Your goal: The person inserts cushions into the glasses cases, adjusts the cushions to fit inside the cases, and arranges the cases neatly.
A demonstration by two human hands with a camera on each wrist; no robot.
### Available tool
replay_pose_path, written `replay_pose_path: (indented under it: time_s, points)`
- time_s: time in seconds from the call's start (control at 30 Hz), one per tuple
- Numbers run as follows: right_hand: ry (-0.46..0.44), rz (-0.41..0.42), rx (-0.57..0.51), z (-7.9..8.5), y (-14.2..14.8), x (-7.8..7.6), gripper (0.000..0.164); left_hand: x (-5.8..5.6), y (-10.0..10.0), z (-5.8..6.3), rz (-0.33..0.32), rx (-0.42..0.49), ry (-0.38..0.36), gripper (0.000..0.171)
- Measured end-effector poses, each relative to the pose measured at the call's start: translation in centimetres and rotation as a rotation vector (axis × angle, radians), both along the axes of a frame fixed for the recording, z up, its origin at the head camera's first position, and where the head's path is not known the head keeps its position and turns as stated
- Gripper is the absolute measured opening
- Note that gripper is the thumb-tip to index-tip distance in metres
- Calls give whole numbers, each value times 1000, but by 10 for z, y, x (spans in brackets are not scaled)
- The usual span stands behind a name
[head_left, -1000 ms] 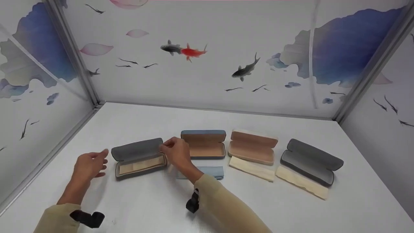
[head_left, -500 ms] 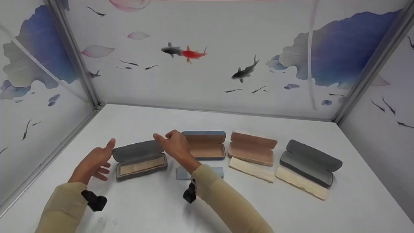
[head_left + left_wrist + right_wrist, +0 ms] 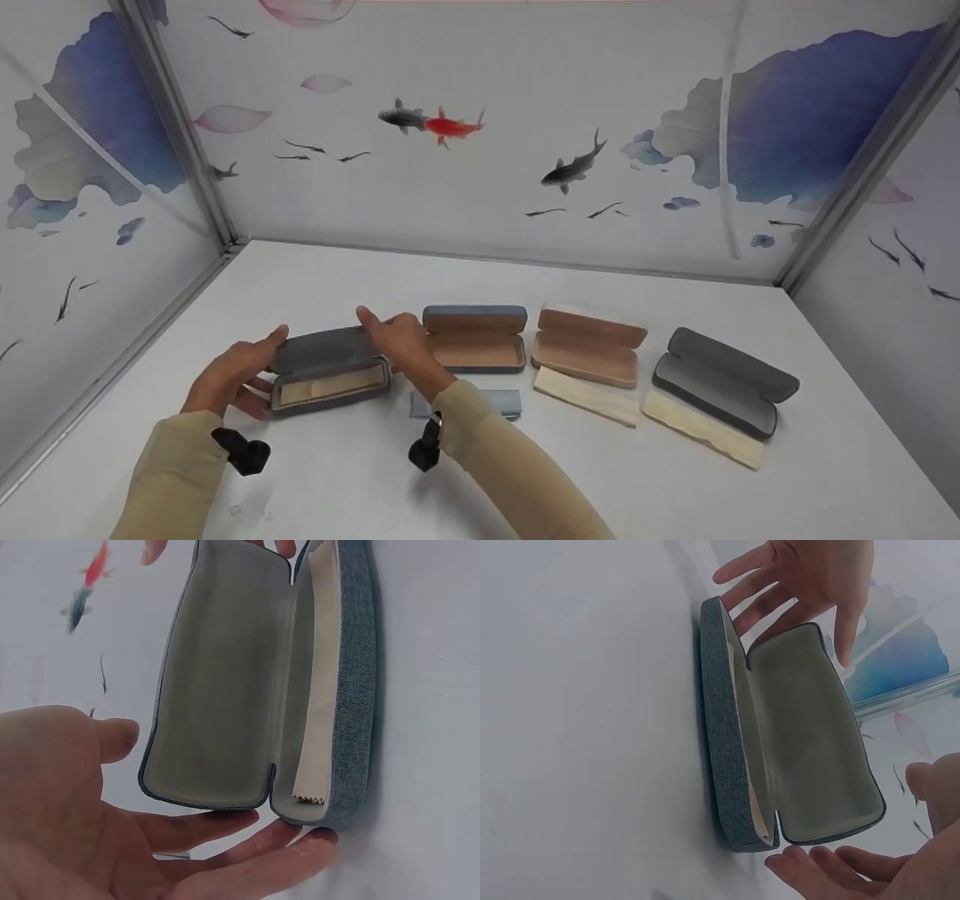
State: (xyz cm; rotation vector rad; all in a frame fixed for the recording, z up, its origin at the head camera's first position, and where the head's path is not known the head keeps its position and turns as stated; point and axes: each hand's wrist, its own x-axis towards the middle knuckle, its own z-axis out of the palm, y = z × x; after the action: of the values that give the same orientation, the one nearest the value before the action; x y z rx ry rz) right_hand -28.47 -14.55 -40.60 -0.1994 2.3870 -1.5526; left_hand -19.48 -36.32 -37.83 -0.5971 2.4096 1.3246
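Standing here watching, I've got the left hand point(image 3: 232, 371) well to the left of the blue case point(image 3: 474, 352), poking out of a beige sleeve with a black gadget point(image 3: 244, 454) at the wrist. It's loose, not clutching anything: thumb sticking up clear of the lid, fingers stretched out right at the left end of an open gray case point(image 3: 322, 351). That gray case sits on the white table point(image 3: 322, 480), just left of the blue case, lid up, with a tan cloth point(image 3: 331, 385) folded in the bottom half. Right hand point(image 3: 406, 343) is up against the blue case's left side from where I stand, covering a bit of it. Same deal, thumb out, fingers extended by the gray case's right end, grasping nothing. Can't tell if those fingertips touch.

The blue case is open too, brown inside, with a blue cloth point(image 3: 504, 403) in front of it, partly behind the right forearm. Just right of the blue case there's an open pink case point(image 3: 589, 349) with a cream cloth point(image 3: 585, 396) along its front. Farthest right of the blue case: a charcoal case point(image 3: 724, 382), open and angled, a wavy-edged cloth point(image 3: 703, 429) in front.
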Motion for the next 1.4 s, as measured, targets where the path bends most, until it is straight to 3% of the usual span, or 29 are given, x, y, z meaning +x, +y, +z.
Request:
replay_pose_path:
  time_s: [0.17, 0.33, 0.53, 0.77, 0.97, 1.03, 1.2, 1.4]
  points:
    - [-45, -8, 21, -1, -1, 0, 73, 2, 2, -3, 4, 2, 10, 94]
    - [-115, 6, 28, -2, 3, 1, 85, 6, 1, -5, -7, 8, 16, 97]
    - [-98, 31, 12, -1, 7, 3, 88, 10, -2, -10, 5, -7, 64, 98]
    - [-92, 26, -16, 0, 5, 4, 86, 15, -5, -12, 91, 7, 112, 97]
    - [-94, 25, -24, -4, 7, 2, 86, 15, -1, -16, 128, 10, 133, 102]
    - [-81, 31, -18, -6, 9, 2, 83, 17, 0, -18, 136, 17, 137, 103]
    - [-42, 55, 21, -10, 10, 2, 53, 20, 1, -23, 162, 28, 154, 99]
    - [-27, 94, 19, -16, 15, 3, 57, 23, -1, -29, 147, 18, 166, 101]
